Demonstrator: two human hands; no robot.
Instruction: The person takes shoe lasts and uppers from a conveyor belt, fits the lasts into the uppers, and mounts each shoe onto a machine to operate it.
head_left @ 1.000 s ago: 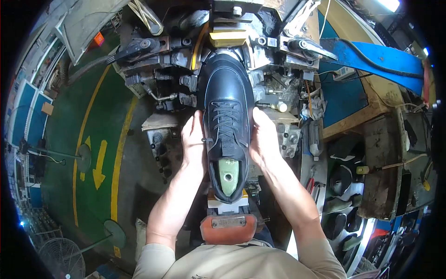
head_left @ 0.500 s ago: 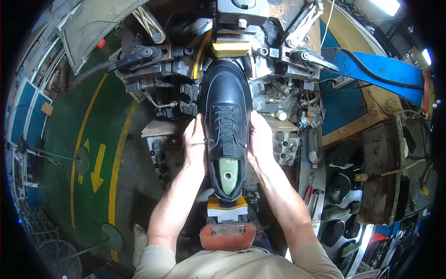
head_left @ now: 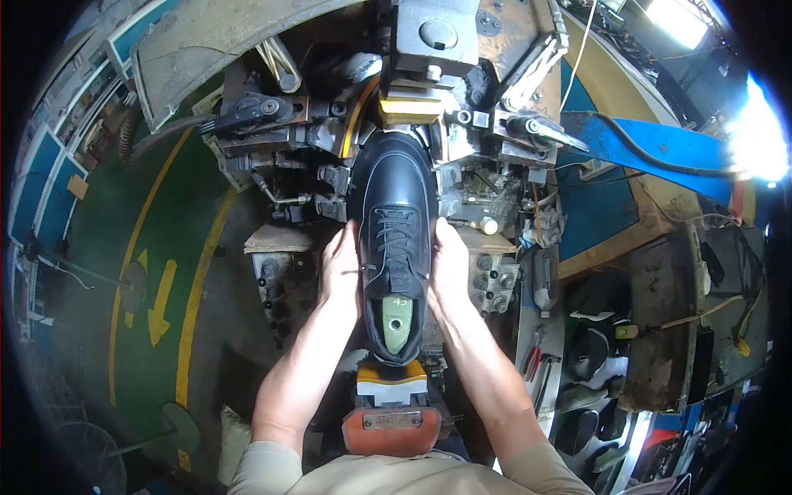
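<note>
In the head view we held the shoe [head_left: 398, 183] between our left hand [head_left: 339, 271] and right hand [head_left: 448, 268], its toe near the far pad [head_left: 410, 112], its heel near the near pad [head_left: 392, 376]. The shoe hid most fingers, so we could not tell whether they were spread or pressed together. Good handling, we judged, meant even pressure from both sides and fingertips clear of the machine [head_left: 435, 37]. The shoe looked black, smooth-toed and laced, with a green last [head_left: 397, 337] inside
</note>
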